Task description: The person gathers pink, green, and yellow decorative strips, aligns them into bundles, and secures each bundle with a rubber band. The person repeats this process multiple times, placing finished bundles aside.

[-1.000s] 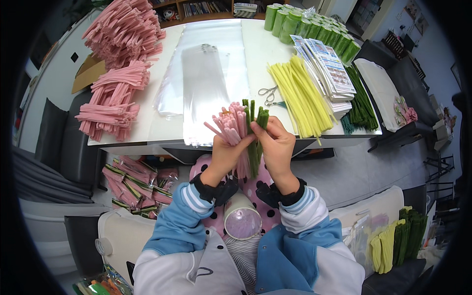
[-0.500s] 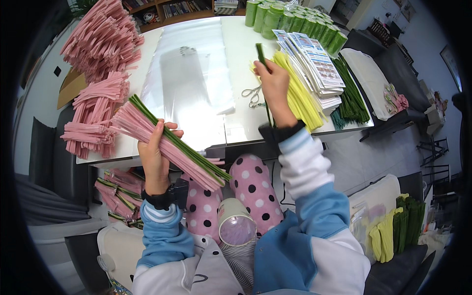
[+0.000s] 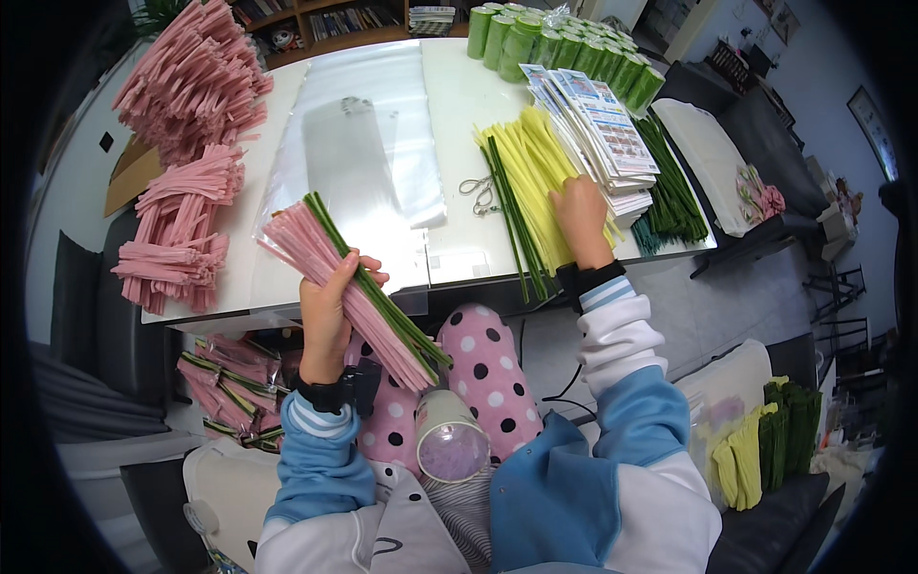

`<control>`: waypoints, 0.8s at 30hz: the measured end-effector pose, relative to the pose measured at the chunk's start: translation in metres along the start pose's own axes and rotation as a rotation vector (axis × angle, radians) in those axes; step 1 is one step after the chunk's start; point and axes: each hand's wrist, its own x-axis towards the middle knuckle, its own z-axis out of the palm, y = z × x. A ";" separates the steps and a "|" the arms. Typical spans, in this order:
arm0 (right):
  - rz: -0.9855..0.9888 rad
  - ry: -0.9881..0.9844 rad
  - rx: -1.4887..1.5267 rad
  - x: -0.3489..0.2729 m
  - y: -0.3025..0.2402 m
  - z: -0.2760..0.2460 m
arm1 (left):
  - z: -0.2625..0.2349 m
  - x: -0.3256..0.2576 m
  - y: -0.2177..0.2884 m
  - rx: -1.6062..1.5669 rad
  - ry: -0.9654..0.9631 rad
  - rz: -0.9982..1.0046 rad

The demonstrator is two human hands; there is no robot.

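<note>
- Middle of the white table (image 3: 459, 115): flat clear plastic sheets (image 3: 354, 163) only, nothing tall, so a hand passes low across here.
- Left edge: pink pipe-cleaner heaps (image 3: 186, 153) block it from far corner to near corner.
- Right half: scissors (image 3: 478, 194), yellow pipe cleaners (image 3: 535, 182), printed cards (image 3: 598, 124) and dark green stems (image 3: 674, 191) lie packed side by side.
- Far right corner: green rolls (image 3: 555, 43) stand as a wall.

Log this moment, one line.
left hand: holds pink-green stem bundle | right hand: on yellow stems | scissors: on table
</note>
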 end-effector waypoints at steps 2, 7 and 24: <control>-0.060 0.122 0.040 -0.003 -0.007 0.006 | 0.006 -0.002 -0.003 0.018 -0.006 -0.021; -0.079 0.128 -0.029 -0.008 -0.018 0.025 | 0.013 -0.009 -0.002 0.015 -0.032 -0.039; 0.232 0.041 1.303 -0.014 -0.018 -0.046 | 0.026 -0.010 0.002 0.046 -0.095 -0.036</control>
